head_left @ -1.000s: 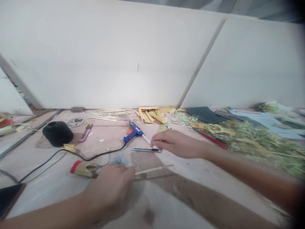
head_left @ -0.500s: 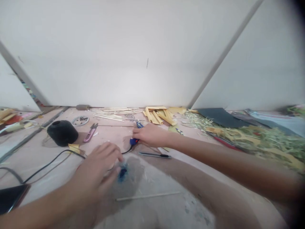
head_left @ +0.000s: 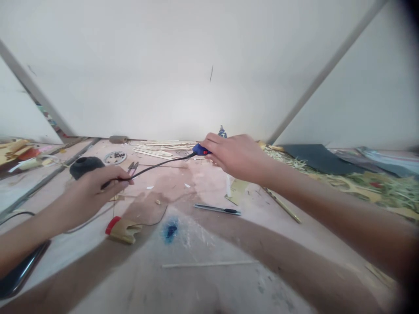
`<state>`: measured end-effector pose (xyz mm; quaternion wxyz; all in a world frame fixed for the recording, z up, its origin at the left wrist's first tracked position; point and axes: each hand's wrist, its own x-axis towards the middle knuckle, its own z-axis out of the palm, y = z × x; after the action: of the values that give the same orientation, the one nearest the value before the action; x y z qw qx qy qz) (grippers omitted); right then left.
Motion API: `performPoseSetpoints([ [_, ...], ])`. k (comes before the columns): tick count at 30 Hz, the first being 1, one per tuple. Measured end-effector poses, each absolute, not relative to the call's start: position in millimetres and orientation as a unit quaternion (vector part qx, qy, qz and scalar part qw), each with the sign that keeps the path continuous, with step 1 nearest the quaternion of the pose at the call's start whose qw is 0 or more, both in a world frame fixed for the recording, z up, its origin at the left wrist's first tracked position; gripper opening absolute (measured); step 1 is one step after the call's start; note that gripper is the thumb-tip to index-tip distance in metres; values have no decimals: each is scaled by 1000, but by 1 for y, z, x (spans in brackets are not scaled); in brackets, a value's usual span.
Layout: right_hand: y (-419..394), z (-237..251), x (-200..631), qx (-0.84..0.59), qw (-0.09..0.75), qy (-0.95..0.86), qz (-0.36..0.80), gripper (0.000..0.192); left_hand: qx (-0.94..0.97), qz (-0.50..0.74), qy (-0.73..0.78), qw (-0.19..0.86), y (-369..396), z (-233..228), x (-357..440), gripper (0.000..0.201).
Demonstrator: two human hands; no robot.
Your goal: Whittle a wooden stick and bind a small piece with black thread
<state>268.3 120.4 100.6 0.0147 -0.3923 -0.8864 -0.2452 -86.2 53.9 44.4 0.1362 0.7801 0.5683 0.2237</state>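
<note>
- Tabletop [head_left: 294, 261]: pale worn surface; a thin stick [head_left: 209, 264] lies flat at the near centre, with a blue stain [head_left: 170, 230] just beyond it.
- Dark flat object [head_left: 19, 272], near left edge, partly out of view; what it is cannot be told.
- Tan piece with a red end [head_left: 122, 228], left of the blue stain, lying flat.
- Slim knife-like tool [head_left: 218, 209], centre, lying flat and untouched.
- Left hand [head_left: 91, 192]: fingers closed in a pinch on the black cord [head_left: 153, 165], lifting it off the tabletop.
- Black spool [head_left: 85, 165], just behind the left hand, partly hidden by it.
- Small snips [head_left: 132, 166] and a round dish [head_left: 115, 157], further left of centre.
- Right hand [head_left: 235, 155]: closed around the blue glue gun [head_left: 200, 150], held raised above the far centre of the tabletop; only the handle end and a red part show.
- Handling, as a judgement: the glue gun looks light and rigid, best gripped by the handle and kept clear of the nozzle; the cord is limp and drags, so it wants slack.
- Bundle of thin sticks [head_left: 163, 148], far centre against the white wall.
- Dark sheet [head_left: 310, 157] and green-and-straw litter [head_left: 386, 187], far right.
</note>
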Motion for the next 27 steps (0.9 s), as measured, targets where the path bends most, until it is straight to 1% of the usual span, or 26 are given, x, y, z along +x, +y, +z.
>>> performPoseSetpoints([
  [2, 120, 100, 266, -406, 5, -881, -243, 28, 774, 236, 578, 100, 57, 51, -96, 31],
  [6, 119, 97, 263, -425, -7, -873, -238, 31, 786, 217, 578, 24, 64, 55, -122, 33],
  [9, 121, 95, 264, -435, -5, -866, -247, 29, 774, 216, 595, 6, 69, 51, -141, 34],
  [12, 124, 91, 267, -440, -7, -863, -249, 29, 787, 232, 572, -12, 71, 48, -154, 28],
  [15, 125, 88, 270, -438, -16, -869, -229, 31, 811, 254, 524, -50, 69, 48, -158, 24],
  [18, 126, 83, 275, -431, -27, -880, -195, 30, 816, 258, 514, -63, 61, 47, -158, 20],
  [22, 127, 69, 277, -421, -38, -891, -167, 27, 821, 203, 530, -61, 47, 33, -156, 22],
  [25, 129, 52, 275, -394, -55, -902, -168, 20, 823, 128, 550, -63, 41, 18, -156, 28],
  [27, 133, 42, 271, -377, -64, -909, -168, 19, 817, 96, 566, -55, 39, 10, -158, 32],
])
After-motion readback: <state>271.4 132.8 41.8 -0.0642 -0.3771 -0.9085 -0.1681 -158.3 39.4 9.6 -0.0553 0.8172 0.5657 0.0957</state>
